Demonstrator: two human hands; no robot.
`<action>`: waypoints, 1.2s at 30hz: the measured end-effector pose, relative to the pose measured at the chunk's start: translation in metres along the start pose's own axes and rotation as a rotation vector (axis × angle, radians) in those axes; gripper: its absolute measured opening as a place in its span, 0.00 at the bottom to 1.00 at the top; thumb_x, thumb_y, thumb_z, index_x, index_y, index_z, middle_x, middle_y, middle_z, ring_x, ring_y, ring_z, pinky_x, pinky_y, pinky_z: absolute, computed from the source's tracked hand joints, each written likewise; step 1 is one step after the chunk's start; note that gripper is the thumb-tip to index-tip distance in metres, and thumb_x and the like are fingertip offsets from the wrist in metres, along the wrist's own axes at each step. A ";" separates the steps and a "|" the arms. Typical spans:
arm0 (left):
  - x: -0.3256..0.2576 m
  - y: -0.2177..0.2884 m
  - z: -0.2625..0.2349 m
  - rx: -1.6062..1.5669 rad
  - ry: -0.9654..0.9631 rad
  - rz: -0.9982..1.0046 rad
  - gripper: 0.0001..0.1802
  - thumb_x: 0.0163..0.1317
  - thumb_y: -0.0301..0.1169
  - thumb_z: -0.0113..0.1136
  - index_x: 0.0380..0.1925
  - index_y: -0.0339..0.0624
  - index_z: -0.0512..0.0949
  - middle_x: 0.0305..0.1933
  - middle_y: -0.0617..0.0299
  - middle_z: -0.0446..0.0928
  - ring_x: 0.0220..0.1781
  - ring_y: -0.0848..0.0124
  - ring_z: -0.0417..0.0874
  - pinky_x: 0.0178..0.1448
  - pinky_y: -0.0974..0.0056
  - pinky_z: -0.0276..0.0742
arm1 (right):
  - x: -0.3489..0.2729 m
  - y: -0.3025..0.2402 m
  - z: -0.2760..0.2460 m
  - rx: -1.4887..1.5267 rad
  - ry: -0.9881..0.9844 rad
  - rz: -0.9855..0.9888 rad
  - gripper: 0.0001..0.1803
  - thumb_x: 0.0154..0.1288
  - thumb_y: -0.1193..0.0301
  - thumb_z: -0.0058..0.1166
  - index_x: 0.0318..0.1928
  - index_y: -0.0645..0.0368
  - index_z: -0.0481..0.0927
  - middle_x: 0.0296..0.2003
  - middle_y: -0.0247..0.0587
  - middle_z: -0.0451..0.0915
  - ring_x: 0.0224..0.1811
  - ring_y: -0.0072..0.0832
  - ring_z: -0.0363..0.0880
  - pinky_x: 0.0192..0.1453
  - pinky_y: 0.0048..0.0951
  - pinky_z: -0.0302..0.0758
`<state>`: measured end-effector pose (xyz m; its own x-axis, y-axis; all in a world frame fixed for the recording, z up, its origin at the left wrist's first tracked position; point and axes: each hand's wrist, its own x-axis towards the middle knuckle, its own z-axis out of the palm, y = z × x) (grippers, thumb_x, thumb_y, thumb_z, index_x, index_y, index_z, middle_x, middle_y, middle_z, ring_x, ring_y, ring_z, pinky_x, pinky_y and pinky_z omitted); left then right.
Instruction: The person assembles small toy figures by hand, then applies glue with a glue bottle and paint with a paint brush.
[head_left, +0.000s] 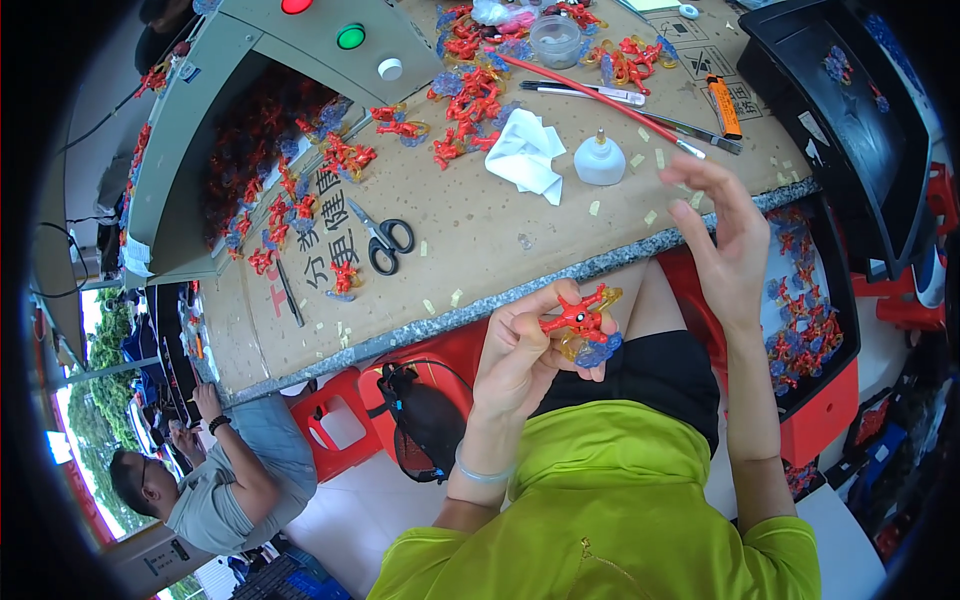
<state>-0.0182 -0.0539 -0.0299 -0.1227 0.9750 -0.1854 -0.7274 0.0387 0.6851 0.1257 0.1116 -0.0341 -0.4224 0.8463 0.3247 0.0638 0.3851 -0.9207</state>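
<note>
My left hand point(513, 358) is closed around a small red figurine point(580, 318) with see-through yellow and blue parts, held above my lap in front of the table edge. Raised to the right of it, my right hand point(733, 245) has its fingers apart and nothing in them. The right fingertips appear close to the tip of a red-handled paintbrush point(600, 97) lying on the table. Beside that brush stand a white squeeze bottle point(600, 162) with a thin metal tip and a crumpled white tissue point(528, 155).
Scissors point(384, 240), an orange-handled cutter point(723, 108) and a clear round tub point(556, 42) lie about the table point(480, 250). Several figurines point(465, 100) pile up near a grey machine point(190, 130). At right are a black tray point(850, 100) and a figurine-filled bin point(815, 375). Another person point(220, 480) sits at left.
</note>
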 end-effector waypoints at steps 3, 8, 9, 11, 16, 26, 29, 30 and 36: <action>0.003 0.000 -0.002 0.046 -0.053 0.013 0.28 0.63 0.50 0.53 0.48 0.33 0.66 0.37 0.44 0.78 0.30 0.64 0.82 0.30 0.67 0.79 | -0.024 -0.024 -0.003 0.218 -0.179 0.174 0.12 0.56 0.80 0.56 0.43 0.65 0.79 0.38 0.42 0.80 0.44 0.29 0.78 0.51 0.27 0.70; 0.006 0.001 0.008 0.222 0.035 -0.021 0.25 0.68 0.48 0.45 0.50 0.35 0.65 0.31 0.51 0.80 0.28 0.72 0.82 0.28 0.72 0.78 | -0.037 -0.036 0.000 0.244 -0.412 0.123 0.11 0.57 0.78 0.58 0.43 0.62 0.82 0.36 0.38 0.79 0.39 0.24 0.78 0.41 0.22 0.73; 0.006 0.003 0.003 0.328 0.058 -0.034 0.23 0.70 0.48 0.43 0.48 0.37 0.65 0.28 0.55 0.79 0.24 0.73 0.79 0.26 0.73 0.74 | -0.038 -0.036 0.000 0.285 -0.462 0.198 0.13 0.57 0.78 0.59 0.44 0.62 0.82 0.35 0.38 0.79 0.37 0.22 0.78 0.37 0.20 0.73; 0.007 -0.001 0.002 0.430 0.081 -0.047 0.21 0.71 0.47 0.41 0.47 0.39 0.65 0.24 0.59 0.78 0.21 0.75 0.77 0.23 0.74 0.70 | -0.041 -0.033 0.000 0.276 -0.520 0.222 0.14 0.60 0.76 0.57 0.47 0.64 0.81 0.41 0.40 0.77 0.39 0.20 0.75 0.41 0.19 0.70; 0.008 -0.009 0.010 0.912 0.245 0.101 0.19 0.73 0.45 0.36 0.43 0.39 0.64 0.14 0.67 0.69 0.15 0.78 0.70 0.24 0.73 0.64 | -0.039 -0.034 0.009 0.363 -0.498 0.340 0.12 0.61 0.78 0.56 0.46 0.66 0.80 0.40 0.39 0.78 0.38 0.19 0.75 0.40 0.19 0.73; 0.014 -0.014 0.009 0.886 0.192 0.426 0.15 0.70 0.36 0.47 0.46 0.35 0.64 0.31 0.60 0.74 0.26 0.77 0.74 0.30 0.73 0.68 | -0.044 -0.020 0.016 0.476 -0.271 0.409 0.07 0.57 0.80 0.60 0.38 0.66 0.84 0.31 0.42 0.81 0.28 0.19 0.79 0.32 0.18 0.75; 0.007 -0.017 0.006 0.472 0.126 0.114 0.13 0.66 0.28 0.54 0.46 0.35 0.65 0.39 0.59 0.72 0.30 0.78 0.74 0.31 0.74 0.70 | -0.047 -0.018 0.020 0.369 -0.185 0.182 0.08 0.57 0.80 0.59 0.39 0.64 0.84 0.31 0.41 0.81 0.30 0.20 0.79 0.31 0.20 0.76; 0.006 -0.016 0.006 0.434 0.136 0.074 0.12 0.65 0.26 0.54 0.45 0.35 0.65 0.38 0.60 0.72 0.29 0.79 0.73 0.31 0.74 0.69 | -0.048 -0.019 0.019 0.325 -0.214 0.170 0.08 0.57 0.80 0.59 0.39 0.64 0.84 0.30 0.41 0.81 0.30 0.21 0.79 0.30 0.21 0.75; 0.002 -0.007 0.008 0.328 0.113 -0.065 0.09 0.64 0.23 0.54 0.41 0.36 0.66 0.33 0.62 0.72 0.26 0.82 0.70 0.26 0.76 0.65 | -0.026 -0.028 -0.010 -0.030 -0.532 -0.088 0.09 0.54 0.79 0.59 0.38 0.63 0.83 0.26 0.42 0.79 0.24 0.30 0.77 0.27 0.26 0.73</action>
<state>-0.0079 -0.0500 -0.0295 -0.1705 0.9387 -0.2997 -0.4823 0.1857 0.8561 0.1441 0.0821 -0.0148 -0.8262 0.5100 0.2391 0.0296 0.4632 -0.8858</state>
